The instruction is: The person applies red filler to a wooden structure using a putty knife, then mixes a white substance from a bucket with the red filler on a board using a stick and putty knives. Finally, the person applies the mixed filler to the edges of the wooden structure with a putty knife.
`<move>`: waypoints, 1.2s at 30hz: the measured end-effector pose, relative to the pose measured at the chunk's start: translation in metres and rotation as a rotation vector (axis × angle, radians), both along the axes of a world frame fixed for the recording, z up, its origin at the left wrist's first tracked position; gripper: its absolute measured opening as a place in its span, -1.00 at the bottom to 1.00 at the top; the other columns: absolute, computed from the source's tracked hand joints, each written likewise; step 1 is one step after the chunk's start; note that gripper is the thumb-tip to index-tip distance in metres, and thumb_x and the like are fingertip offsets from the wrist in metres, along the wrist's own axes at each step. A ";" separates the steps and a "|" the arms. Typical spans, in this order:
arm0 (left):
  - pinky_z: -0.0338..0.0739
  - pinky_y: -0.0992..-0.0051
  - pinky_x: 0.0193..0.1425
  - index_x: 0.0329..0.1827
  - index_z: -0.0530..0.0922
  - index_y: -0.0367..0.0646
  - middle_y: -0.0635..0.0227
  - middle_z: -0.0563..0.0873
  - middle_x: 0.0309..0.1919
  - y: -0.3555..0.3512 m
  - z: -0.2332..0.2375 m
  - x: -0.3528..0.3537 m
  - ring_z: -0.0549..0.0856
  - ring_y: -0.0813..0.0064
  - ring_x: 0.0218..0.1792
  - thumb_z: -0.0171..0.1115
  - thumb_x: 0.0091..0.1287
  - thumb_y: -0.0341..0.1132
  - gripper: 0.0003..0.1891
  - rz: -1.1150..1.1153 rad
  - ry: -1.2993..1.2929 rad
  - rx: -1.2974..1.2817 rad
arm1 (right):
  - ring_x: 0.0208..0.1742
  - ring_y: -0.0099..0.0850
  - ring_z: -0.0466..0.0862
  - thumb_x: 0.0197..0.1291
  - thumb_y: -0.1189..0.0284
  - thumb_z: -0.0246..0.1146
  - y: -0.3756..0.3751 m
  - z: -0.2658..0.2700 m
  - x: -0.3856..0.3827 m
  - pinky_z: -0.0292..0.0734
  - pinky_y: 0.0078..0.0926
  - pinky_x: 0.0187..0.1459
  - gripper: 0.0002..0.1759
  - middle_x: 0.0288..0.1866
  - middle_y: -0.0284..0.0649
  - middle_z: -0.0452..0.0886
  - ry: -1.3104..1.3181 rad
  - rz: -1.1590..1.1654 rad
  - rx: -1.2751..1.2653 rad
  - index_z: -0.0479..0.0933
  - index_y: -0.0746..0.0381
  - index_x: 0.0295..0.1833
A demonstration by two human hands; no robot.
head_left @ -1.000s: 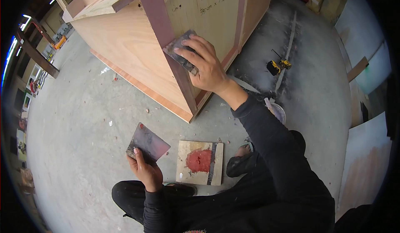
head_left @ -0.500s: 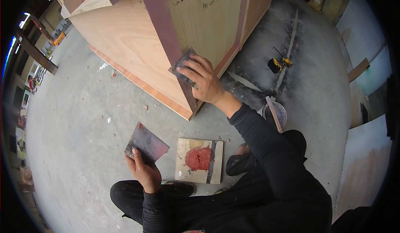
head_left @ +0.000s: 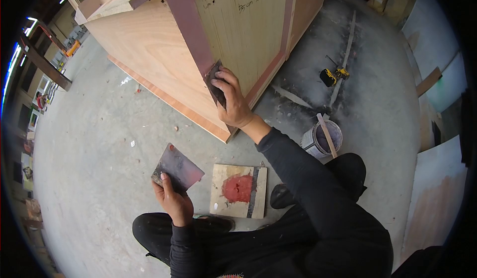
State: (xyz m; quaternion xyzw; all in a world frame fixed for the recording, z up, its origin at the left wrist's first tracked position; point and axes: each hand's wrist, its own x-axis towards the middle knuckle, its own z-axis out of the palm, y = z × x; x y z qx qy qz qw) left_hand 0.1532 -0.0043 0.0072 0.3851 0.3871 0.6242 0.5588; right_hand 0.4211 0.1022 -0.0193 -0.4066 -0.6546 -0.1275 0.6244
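My right hand (head_left: pixel 233 99) grips a dark, stained putty spreader (head_left: pixel 214 85) and holds it against the mauve corner strip (head_left: pixel 188 24) of a large plywood cabinet (head_left: pixel 141 49). The spreader stands steeply on edge. Lower left, my left hand (head_left: pixel 174 198) pinches a square, thin spreader plate (head_left: pixel 179 167) between thumb and fingers. Its grey face carries a pinkish smear and a red spot near the top corner. On the floor between my knees lies a wooden board (head_left: pixel 216 198) bearing a patch of red putty (head_left: pixel 237 188).
A bucket (head_left: pixel 310 141) with a wooden stick (head_left: pixel 326 135) across it stands by my right knee. A yellow-black power tool (head_left: pixel 334 76) rests on the dusty floor farther right. Pale panels (head_left: pixel 432 198) lean along the right side.
My right hand has shifted slightly left and down, and its spreader has turned more edge-on against the corner strip. The left hand and its plate have barely moved.
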 end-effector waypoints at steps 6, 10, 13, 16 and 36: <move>0.59 0.42 0.05 0.13 0.43 -0.19 0.34 0.63 -0.02 -0.001 0.002 0.000 0.64 0.52 -0.06 0.02 0.55 -0.28 -0.78 0.012 -0.030 -0.006 | 0.42 0.08 0.25 -0.13 0.76 0.13 -0.011 -0.059 0.008 0.22 0.05 0.42 -0.32 0.27 -0.08 0.34 -0.048 -0.199 -0.239 0.43 0.17 0.23; 0.58 0.43 0.05 0.13 0.43 -0.18 0.35 0.63 -0.03 -0.001 0.005 0.004 0.63 0.55 -0.06 0.01 0.56 -0.30 -0.79 -0.004 -0.054 -0.008 | 0.37 0.02 0.34 -0.15 0.75 0.12 -0.032 -0.033 0.027 0.25 -0.02 0.38 -0.34 0.22 -0.11 0.42 -0.114 -0.185 -0.230 0.50 0.16 0.19; 0.58 0.45 0.05 0.12 0.43 -0.18 0.36 0.63 -0.03 -0.003 0.003 0.004 0.63 0.56 -0.06 0.00 0.56 -0.30 -0.80 -0.009 -0.048 -0.019 | 0.35 -0.02 0.38 -0.15 0.74 0.13 -0.024 0.031 0.031 0.26 -0.06 0.36 -0.33 0.20 -0.16 0.46 -0.140 -0.187 -0.105 0.51 0.13 0.19; 0.57 0.45 0.05 0.12 0.43 -0.17 0.36 0.63 -0.03 -0.003 0.004 0.003 0.63 0.57 -0.06 0.00 0.56 -0.31 -0.80 -0.028 -0.047 -0.014 | 0.35 -0.06 0.39 -0.15 0.72 0.15 -0.016 0.086 0.029 0.27 -0.10 0.35 -0.34 0.19 -0.20 0.48 -0.178 -0.127 -0.011 0.52 0.09 0.18; 0.56 0.47 0.08 0.18 0.39 -0.21 0.33 0.61 -0.01 -0.001 0.002 -0.002 0.63 0.54 -0.04 0.00 0.55 -0.33 -0.76 -0.011 -0.076 -0.042 | 0.34 -0.01 0.38 -0.21 0.75 0.13 -0.027 -0.045 0.023 0.34 -0.08 0.33 -0.37 0.16 -0.21 0.53 -0.243 -0.144 -0.255 0.56 0.15 0.10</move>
